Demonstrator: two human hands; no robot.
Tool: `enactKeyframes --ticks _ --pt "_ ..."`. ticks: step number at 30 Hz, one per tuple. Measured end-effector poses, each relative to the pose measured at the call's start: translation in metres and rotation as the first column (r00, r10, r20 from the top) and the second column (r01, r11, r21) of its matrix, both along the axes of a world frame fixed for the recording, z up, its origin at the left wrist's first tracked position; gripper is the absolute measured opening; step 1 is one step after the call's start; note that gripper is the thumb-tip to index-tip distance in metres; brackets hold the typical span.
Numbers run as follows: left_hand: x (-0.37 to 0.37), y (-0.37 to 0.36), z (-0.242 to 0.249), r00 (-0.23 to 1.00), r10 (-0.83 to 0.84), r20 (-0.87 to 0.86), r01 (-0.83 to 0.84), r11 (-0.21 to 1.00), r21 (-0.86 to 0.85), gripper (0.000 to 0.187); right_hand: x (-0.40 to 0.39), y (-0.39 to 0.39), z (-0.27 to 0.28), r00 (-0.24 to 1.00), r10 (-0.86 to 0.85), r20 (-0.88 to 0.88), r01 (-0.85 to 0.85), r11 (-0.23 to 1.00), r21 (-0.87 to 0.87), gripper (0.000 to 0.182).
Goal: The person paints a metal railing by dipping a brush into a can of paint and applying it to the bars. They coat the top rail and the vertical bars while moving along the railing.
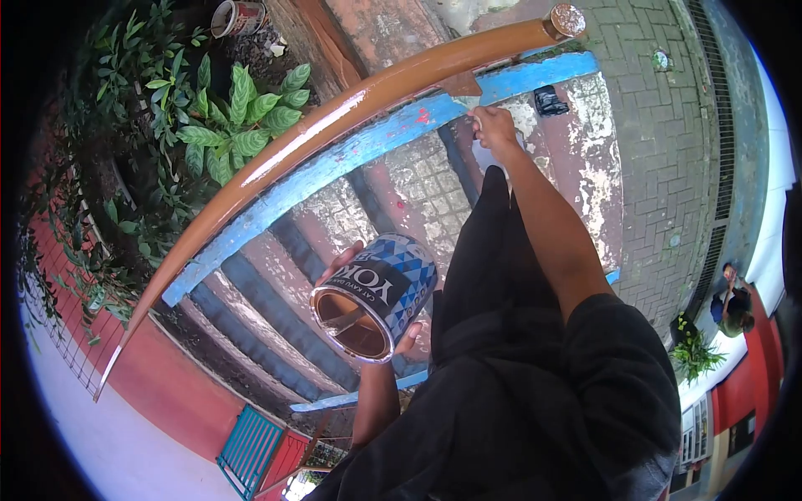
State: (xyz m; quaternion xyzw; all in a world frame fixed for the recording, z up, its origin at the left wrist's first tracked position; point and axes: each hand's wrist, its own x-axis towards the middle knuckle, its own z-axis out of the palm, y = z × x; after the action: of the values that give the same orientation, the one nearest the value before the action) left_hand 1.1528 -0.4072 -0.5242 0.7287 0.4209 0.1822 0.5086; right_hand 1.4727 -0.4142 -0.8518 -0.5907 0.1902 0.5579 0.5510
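My left hand (411, 337) is wrapped round a blue-and-white patterned paint can (403, 271), with fingers showing on both sides. The can is tilted, and brown paint (365, 338) shows inside its open top. Stretched out ahead, my right hand (494, 129) is closed on a paintbrush (465, 101); its handle is mostly hidden by my fingers. The brush head is at the blue edge board (359, 159), just under the glossy brown handrail (334, 108). A brown patch lies over the blue around the brush.
Worn steps (334, 209) with peeling paint run below the rail. Leafy plants (242, 117) and a dirty bucket (238, 18) stand beyond it. A black piece of plastic (550, 101) lies near my right hand. Paving (660, 159) stretches to the right, where a person (733, 309) is visible.
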Motion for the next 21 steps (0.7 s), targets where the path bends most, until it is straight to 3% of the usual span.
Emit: enactKeyframes --ticks 4,7,9,12,13,14,16,18,21 --pt "0.001 -0.004 0.005 1.000 0.003 -0.010 -0.003 1.000 0.012 0.119 0.014 -0.016 -0.014 0.999 -0.021 -0.027 0.020 0.999 -0.028 0.021" --pt "0.006 0.000 0.005 1.000 -0.006 -0.008 0.006 0.999 0.031 0.117 0.014 -0.022 -0.033 0.969 0.159 0.187 -0.092 0.941 -0.327 0.026" --pt "0.005 0.008 -0.001 1.000 -0.020 -0.003 0.020 0.999 0.046 0.117 0.024 -0.014 -0.032 0.966 0.157 0.205 -0.097 0.957 -0.273 0.026" --pt "-0.026 0.004 -0.001 0.983 -0.106 -0.152 0.110 0.994 0.013 0.126 0.036 0.000 -0.013 0.977 0.151 0.151 -0.123 0.976 -0.181 0.026" --pt "-0.010 0.007 0.001 0.982 -0.109 -0.152 0.112 0.994 0.011 0.126 0.042 0.008 -0.011 0.927 0.266 0.266 -0.205 0.950 -0.235 0.032" --pt "0.009 0.014 -0.003 0.994 -0.104 -0.037 0.106 0.993 0.058 0.128 0.047 0.016 -0.009 0.849 0.375 0.373 -0.274 0.915 -0.296 0.041" --pt "0.060 0.021 0.009 0.977 -0.101 0.189 0.074 0.987 0.145 0.134 0.041 0.014 0.006 0.869 0.345 0.355 -0.231 0.917 -0.324 0.043" --pt "0.077 0.015 0.022 0.984 -0.082 0.158 0.059 0.987 0.149 0.128 0.035 0.006 0.024 0.743 0.444 0.501 -0.285 0.887 -0.363 0.040" --pt "0.073 0.015 0.022 0.983 -0.060 0.176 0.044 0.994 0.095 0.134 0.022 -0.004 0.038 0.766 0.381 0.518 -0.245 0.918 -0.313 0.037"
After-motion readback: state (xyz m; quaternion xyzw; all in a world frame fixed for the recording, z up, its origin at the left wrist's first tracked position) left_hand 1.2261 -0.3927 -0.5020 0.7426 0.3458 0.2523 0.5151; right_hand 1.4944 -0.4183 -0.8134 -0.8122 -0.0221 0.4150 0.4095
